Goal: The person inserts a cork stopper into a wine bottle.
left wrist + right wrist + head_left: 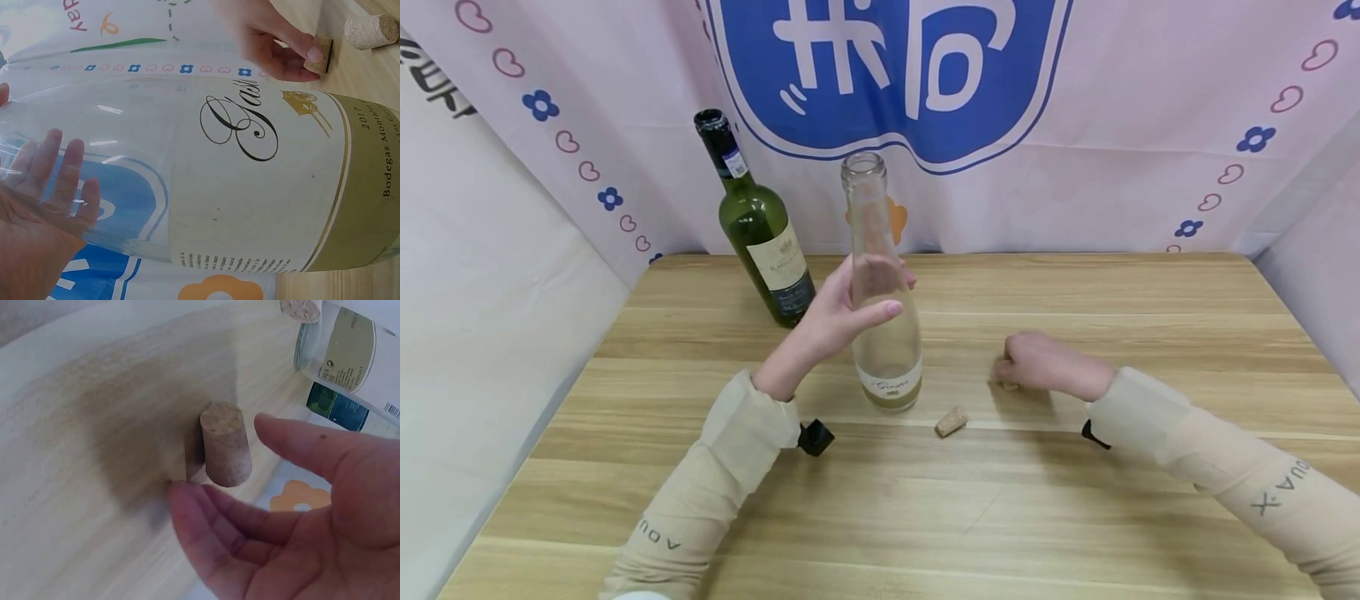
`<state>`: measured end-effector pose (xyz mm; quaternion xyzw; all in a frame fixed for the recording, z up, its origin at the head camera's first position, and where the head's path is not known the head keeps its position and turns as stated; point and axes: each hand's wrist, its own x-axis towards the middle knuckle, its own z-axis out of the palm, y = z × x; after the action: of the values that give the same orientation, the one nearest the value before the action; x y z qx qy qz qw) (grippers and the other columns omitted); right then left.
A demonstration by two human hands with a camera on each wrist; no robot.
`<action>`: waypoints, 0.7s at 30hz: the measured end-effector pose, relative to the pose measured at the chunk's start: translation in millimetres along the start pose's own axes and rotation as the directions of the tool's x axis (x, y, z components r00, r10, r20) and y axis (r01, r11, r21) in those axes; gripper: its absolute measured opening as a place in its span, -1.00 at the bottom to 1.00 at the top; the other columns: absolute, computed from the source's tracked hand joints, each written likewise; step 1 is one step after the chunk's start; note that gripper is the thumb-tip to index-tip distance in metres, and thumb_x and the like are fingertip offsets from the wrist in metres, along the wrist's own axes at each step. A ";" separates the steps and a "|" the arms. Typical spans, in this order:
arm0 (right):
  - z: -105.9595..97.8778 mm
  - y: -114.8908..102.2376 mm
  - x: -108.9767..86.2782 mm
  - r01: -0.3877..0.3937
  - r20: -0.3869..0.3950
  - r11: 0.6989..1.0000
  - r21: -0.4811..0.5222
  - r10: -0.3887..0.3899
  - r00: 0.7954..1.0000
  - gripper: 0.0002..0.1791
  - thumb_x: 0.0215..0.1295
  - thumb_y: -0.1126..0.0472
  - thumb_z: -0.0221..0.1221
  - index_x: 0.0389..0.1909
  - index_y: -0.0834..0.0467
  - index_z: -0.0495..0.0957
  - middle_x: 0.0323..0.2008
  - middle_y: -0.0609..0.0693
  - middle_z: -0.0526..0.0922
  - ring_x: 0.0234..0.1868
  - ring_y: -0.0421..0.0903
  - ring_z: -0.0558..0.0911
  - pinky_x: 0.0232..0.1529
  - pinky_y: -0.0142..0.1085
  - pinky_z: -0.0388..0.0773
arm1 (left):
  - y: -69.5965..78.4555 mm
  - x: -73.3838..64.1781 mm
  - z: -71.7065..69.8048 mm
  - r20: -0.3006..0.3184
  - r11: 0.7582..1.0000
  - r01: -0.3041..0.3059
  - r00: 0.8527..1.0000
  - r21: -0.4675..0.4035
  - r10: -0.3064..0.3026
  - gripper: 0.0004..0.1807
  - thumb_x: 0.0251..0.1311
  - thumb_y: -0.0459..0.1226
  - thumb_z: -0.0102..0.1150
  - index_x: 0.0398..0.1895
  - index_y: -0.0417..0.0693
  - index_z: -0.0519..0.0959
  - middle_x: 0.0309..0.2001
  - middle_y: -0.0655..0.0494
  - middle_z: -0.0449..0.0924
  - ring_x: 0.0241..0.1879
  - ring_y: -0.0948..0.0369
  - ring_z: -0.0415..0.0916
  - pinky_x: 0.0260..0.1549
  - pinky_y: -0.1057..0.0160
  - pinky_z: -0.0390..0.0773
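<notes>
A clear glass wine bottle [880, 354] with a cream and gold label stands upright on the table. My left hand [835, 321] holds it around the middle, thumb across the front; its fingers [69, 169] show through the glass. Farther right, my right hand [1041, 362] is down at the table, thumb and fingers on either side of a cork [226, 447]. In the right wrist view a narrow gap lies between thumb tip and cork, and the fingertips are low by the tabletop. A second cork [951, 422] lies on its side between bottle and right hand.
Behind the left hand stands a green wine bottle [758, 221] with a dark neck. A printed cloth [1120, 200] hangs along the back edge of the wooden table [880, 525]. Small black devices [815, 437] sit at the wrists.
</notes>
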<state>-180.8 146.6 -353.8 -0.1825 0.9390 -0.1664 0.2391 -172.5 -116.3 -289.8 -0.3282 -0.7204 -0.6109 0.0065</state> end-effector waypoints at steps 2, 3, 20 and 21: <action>1.2 -0.3 -0.4 -0.024 0.005 1.000 0.003 0.024 1.000 -0.66 0.22 0.14 0.09 -0.73 0.12 0.42 -0.76 -0.11 0.31 -0.71 -0.22 0.25 -0.63 -0.39 0.27 | -0.2 -0.1 0.0 0.000 1.000 -0.001 1.000 0.000 0.001 -0.62 0.06 -0.52 0.10 -0.01 -0.40 0.31 -0.08 -0.24 0.50 -0.01 0.06 0.47 0.07 0.16 0.38; 1.8 -0.4 -0.7 -0.031 0.005 1.000 0.005 0.031 1.000 -0.64 0.23 0.13 0.09 -0.76 0.10 0.40 -0.78 -0.12 0.27 -0.73 -0.23 0.21 -0.64 -0.39 0.24 | -0.2 -0.2 0.0 0.000 1.000 -0.001 1.000 -0.001 0.001 -0.62 0.07 -0.52 0.10 -0.01 -0.40 0.31 -0.08 -0.24 0.50 -0.02 0.07 0.47 0.07 0.16 0.38; 8.3 -8.0 0.5 -0.060 -0.028 0.998 0.015 0.060 0.998 -0.67 0.19 0.20 0.13 -0.74 0.14 0.37 -0.76 -0.07 0.33 -0.75 -0.21 0.26 -0.64 -0.39 0.30 | -0.5 -0.1 0.0 -0.002 1.000 0.007 1.000 0.009 -0.007 -0.62 0.06 -0.51 0.11 -0.02 -0.37 0.33 -0.08 -0.23 0.50 -0.02 0.07 0.48 0.06 0.16 0.40; 8.0 -9.2 0.2 -0.058 -0.031 0.998 0.014 0.058 0.998 -0.68 0.19 0.21 0.14 -0.73 0.14 0.37 -0.76 -0.07 0.33 -0.74 -0.21 0.27 -0.64 -0.39 0.30 | -0.4 -0.2 0.1 -0.002 1.000 0.008 1.000 0.007 -0.008 -0.62 0.06 -0.51 0.12 -0.02 -0.37 0.33 -0.08 -0.23 0.50 -0.02 0.07 0.48 0.06 0.16 0.40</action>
<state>-174.5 136.7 -356.9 -0.1510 0.9465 -0.1684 0.2301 -172.5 -116.3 -290.3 -0.3244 -0.7239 -0.6088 0.0059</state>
